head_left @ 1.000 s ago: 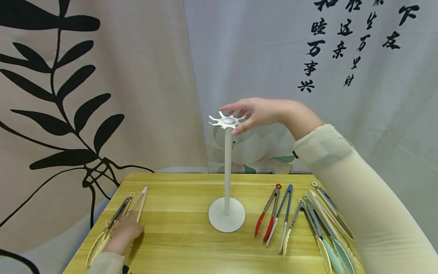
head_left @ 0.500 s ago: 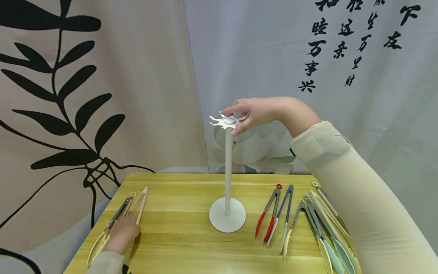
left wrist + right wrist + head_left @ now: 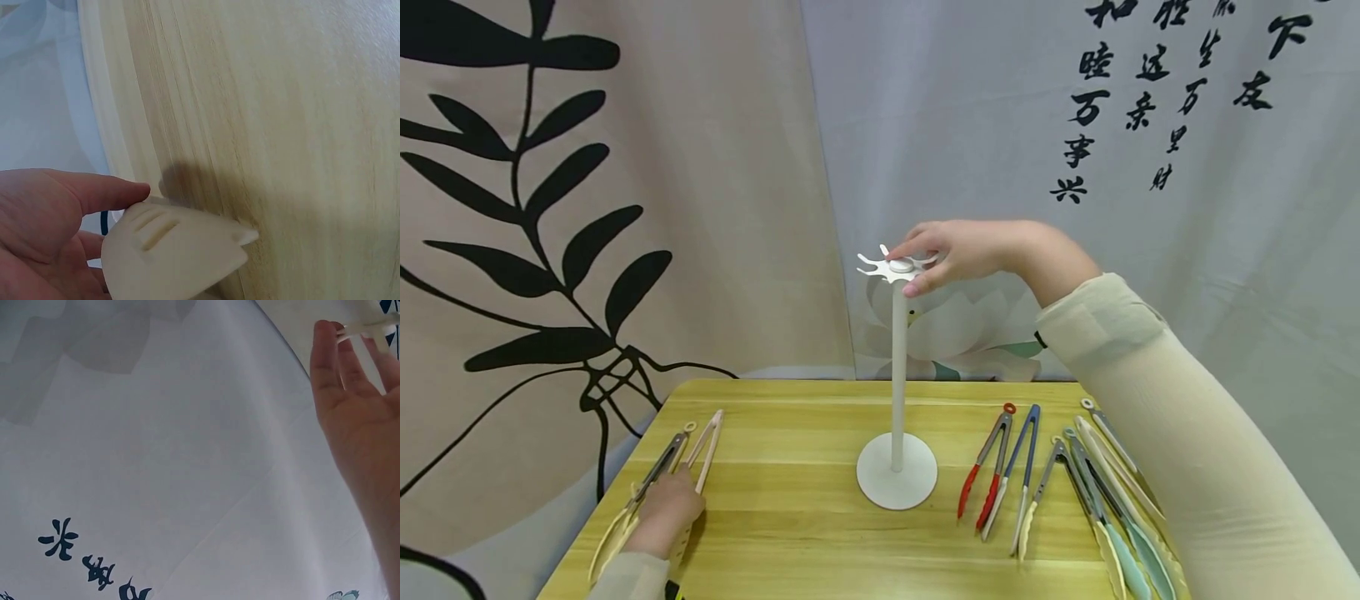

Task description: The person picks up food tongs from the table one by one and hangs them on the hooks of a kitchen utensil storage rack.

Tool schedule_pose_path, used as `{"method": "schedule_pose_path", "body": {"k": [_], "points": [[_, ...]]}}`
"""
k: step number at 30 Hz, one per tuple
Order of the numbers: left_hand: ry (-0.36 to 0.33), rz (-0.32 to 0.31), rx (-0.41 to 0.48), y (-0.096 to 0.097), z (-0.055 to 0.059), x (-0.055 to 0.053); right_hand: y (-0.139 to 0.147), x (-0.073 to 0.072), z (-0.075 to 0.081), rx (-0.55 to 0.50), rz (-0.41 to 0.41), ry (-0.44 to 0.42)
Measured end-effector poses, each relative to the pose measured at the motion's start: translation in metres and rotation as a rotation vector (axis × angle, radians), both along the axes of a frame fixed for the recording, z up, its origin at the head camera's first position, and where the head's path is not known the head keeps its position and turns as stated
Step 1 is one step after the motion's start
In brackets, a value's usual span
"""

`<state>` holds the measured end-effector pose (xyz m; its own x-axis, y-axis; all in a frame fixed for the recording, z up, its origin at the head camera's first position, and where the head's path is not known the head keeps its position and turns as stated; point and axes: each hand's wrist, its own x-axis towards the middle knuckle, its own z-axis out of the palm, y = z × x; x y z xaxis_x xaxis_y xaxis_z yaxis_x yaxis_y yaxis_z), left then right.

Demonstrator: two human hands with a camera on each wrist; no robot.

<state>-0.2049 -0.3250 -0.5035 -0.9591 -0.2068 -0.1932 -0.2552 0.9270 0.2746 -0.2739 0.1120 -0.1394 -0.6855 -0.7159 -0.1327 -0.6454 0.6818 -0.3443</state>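
A white stand (image 3: 898, 358) with a round base and a top ring of curved hooks stands upright mid-table. My right hand (image 3: 958, 254) grips the right side of its hooked top, thumb below and fingers above. In the right wrist view, part of the white hooked top (image 3: 369, 328) shows at the fingertips. My left hand (image 3: 670, 504) is low over the tongs at the table's left edge. In the left wrist view, its thumb and fingers pinch a cream, slotted tong head (image 3: 181, 256). The hand hides the middle of these tongs in the head view.
Grey-handled tongs (image 3: 666, 458) lie left of the left hand. To the right of the stand are red-tipped tongs (image 3: 997, 462), blue-handled tongs (image 3: 1018, 458) and several more with cream or mint heads (image 3: 1138, 533), partly behind the right sleeve. A printed curtain (image 3: 737, 208) hangs behind the table (image 3: 790, 533).
The right hand has drawn slightly left and its fingers have come down onto the stand's hooked top. The left hand has shifted slightly left. The stand remains in place.
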Motion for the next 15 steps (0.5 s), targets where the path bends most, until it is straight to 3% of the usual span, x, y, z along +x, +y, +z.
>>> {"method": "schedule_pose_path", "body": {"k": [8,15], "points": [[-0.003,0.004,0.02,-0.0006,0.0064,0.0022,-0.0002,0.0007,-0.0043,-0.06,-0.032,-0.035],[-0.032,0.043,0.049,-0.0011,0.008,-0.0009,-0.0067,0.003,0.0,-0.027,-0.076,-0.045]]}}
